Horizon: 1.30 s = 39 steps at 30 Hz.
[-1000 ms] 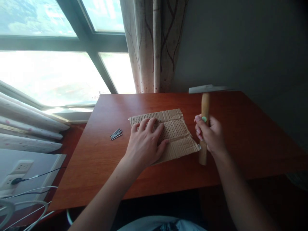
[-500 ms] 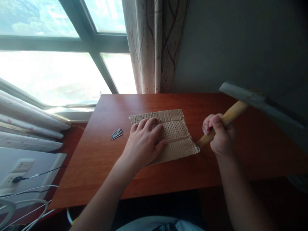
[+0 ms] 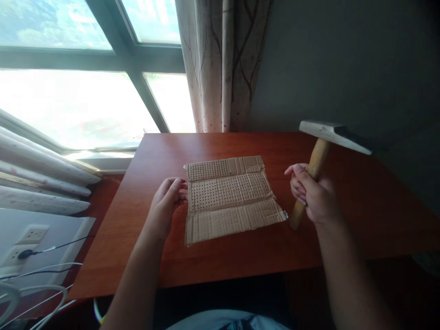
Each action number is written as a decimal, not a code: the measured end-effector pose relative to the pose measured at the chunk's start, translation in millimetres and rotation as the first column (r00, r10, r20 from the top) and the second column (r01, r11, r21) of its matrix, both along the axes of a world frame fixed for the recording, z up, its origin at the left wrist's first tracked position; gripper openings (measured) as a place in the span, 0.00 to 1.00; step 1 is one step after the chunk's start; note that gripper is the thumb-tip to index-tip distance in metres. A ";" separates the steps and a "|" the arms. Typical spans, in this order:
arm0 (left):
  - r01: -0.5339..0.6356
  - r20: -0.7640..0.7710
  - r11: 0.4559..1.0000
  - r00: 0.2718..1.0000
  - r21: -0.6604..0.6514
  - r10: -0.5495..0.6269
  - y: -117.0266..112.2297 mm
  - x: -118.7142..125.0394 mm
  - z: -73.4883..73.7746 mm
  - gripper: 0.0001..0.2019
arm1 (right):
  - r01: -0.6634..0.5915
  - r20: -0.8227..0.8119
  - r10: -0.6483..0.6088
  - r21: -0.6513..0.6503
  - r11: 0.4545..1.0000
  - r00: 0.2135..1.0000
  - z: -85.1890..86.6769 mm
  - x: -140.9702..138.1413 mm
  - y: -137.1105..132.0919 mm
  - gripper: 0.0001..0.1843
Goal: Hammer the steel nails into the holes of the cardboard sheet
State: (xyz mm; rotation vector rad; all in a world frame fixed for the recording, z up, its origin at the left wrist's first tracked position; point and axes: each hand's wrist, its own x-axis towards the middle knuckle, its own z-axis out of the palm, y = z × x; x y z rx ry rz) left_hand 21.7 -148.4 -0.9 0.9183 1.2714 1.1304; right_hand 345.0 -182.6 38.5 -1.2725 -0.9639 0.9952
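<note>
My right hand [image 3: 314,195] is wrapped around the wooden handle of a hammer [image 3: 318,158]. The hammer is raised, its metal head up and the handle's butt end pointing down beside the cardboard's right corner. A creased piece of cardboard [image 3: 227,220] lies flat on the table, with rows of small holes across its upper two panels. At its left edge is my left hand [image 3: 168,197], fingers curled and partly hidden. Whether it holds anything, or grips the cardboard's edge, I cannot make out. The thin metal nails seen earlier are out of sight where this hand now is.
A reddish-brown wooden table [image 3: 137,256] carries the cardboard. Behind it hang a patterned curtain [image 3: 213,68] and a grey wall. A window is at the left, above a wall socket [image 3: 32,234] with a plug and several loose cables.
My left hand has come off the cardboard and moved left, over where the nails lay. The hammer has swung more upright in my right hand, its head shifting left.
</note>
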 end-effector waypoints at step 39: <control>0.145 0.269 0.985 0.956 -0.097 -0.114 -4.7 8.8 14.4 0.20 | -0.035 0.052 0.037 -0.029 0.999 0.998 -1.1 -6.3 -5.4 0.17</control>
